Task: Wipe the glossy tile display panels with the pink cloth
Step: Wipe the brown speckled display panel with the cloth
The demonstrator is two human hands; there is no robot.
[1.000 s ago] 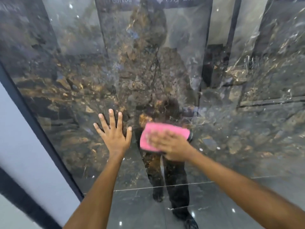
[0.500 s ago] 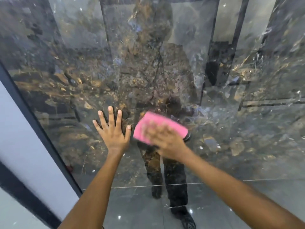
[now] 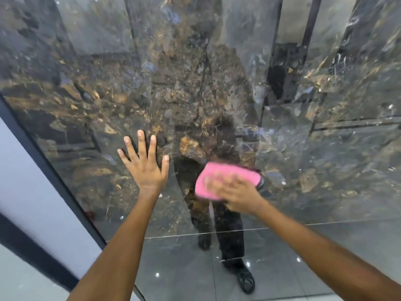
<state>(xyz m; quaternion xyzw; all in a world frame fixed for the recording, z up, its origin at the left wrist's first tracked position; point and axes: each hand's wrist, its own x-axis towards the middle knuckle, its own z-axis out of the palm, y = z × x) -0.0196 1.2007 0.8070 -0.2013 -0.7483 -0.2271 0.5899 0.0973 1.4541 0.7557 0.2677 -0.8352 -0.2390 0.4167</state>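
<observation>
Far left of frame: pale grey wall (image 3: 26, 181) w/ a dark band crossing it lower left, then a dark frame edge (image 3: 54, 170) running diagonally from mid-left down toward bottom centre. That edge borders the tile panel (image 3: 325, 159), which fills most of the frame: very glossy, dark stone look, black and grey w/ gold-brown veins and patches, small bright light spots, mirror-like reflections across it. A thin pale seam crosses the panel low down, approx level w/ the forearms, and the part below it looks plainer grey.

Left of centre: left hand (image 3: 145, 168), arm reaching up from bottom edge. Palm laid flat on the panel, all 5 digits straight and spread wide, holding nothing. Sharp, no blur.

Centre: dim reflection of the person in the gloss, dark legs and shoes (image 3: 245, 281) showing lower centre; upper part lost in the stone pattern.

Just right of centre: cloth (image 3: 219, 177), bright pink, folded into a rough rectangle, soft fabric, lying flat against the panel. Its upper and left parts show; lower right is covered by the hand. A dark edge shows at its right corner, can't tell what it is. Right hand (image 3: 236, 192) is pressed palm-down on the cloth, fingers spread over it, not curled round it. Hand and cloth both motion-blurred. The 2 hands are near each other but apart, cloth sits a bit lower in frame than the left hand's fingertips.

Right side: more glossy panel, w/ dark vertical reflected lines upper right. No containers in view.
</observation>
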